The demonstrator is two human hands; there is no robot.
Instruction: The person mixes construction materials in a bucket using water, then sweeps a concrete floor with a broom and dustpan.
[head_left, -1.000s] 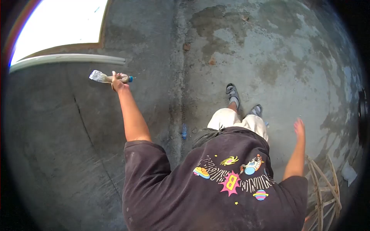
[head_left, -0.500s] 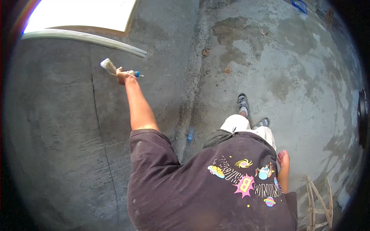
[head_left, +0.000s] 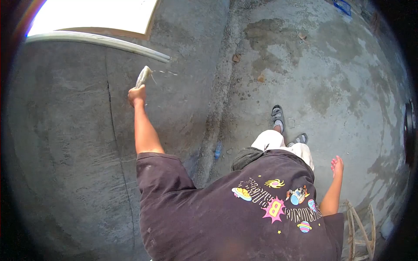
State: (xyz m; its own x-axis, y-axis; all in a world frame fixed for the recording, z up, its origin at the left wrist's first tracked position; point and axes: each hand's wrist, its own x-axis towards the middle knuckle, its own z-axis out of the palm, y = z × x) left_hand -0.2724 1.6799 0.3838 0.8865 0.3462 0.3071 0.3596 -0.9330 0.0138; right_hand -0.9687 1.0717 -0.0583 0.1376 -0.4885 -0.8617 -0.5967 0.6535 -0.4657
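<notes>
I see the left hand (head_left: 136, 95) closed around a plastic bottle (head_left: 143, 77), arm stretched out over the concrete floor (head_left: 65, 143). Just beyond the bottle lies a pale pipe (head_left: 100, 41). The right hand (head_left: 336, 166) hangs open and holds nothing

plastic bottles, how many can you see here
2. A crumpled clear plastic bottle is held up in the left hand by the grey wall; a small blue plastic bottle lies on the concrete floor at the wall's foot. The body may hide others.
</notes>
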